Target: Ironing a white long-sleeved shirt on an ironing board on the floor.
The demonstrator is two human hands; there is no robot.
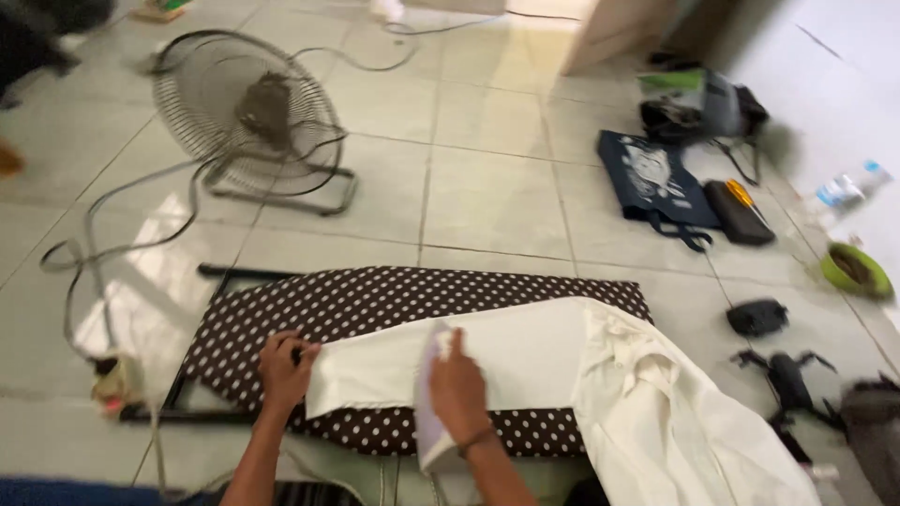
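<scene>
Right hand (457,382) wraps around the handle of a white iron (427,412), which stands on the sleeve of a cream shirt (525,361) near the front edge of the ironing board (366,300). Left hand (286,367) lies flat with its fingers curled over the cuff end of that sleeve, pinning it to the board near the board's left end. The board has a dark brown cover with white polka dots and sits low on the tiled floor (487,187). The sleeve stretches across the board from left to right, while the body of the shirt hangs bunched over the board's right end and spills toward the floor.

On the floor beyond the board's far left corner stands a round metal fan (248,112), its grey cable looping down along the left side. Off the board's right end lie a navy tote bag (652,178), a small black pouch (757,317), a dark drone (786,375) and a green bowl (855,270).
</scene>
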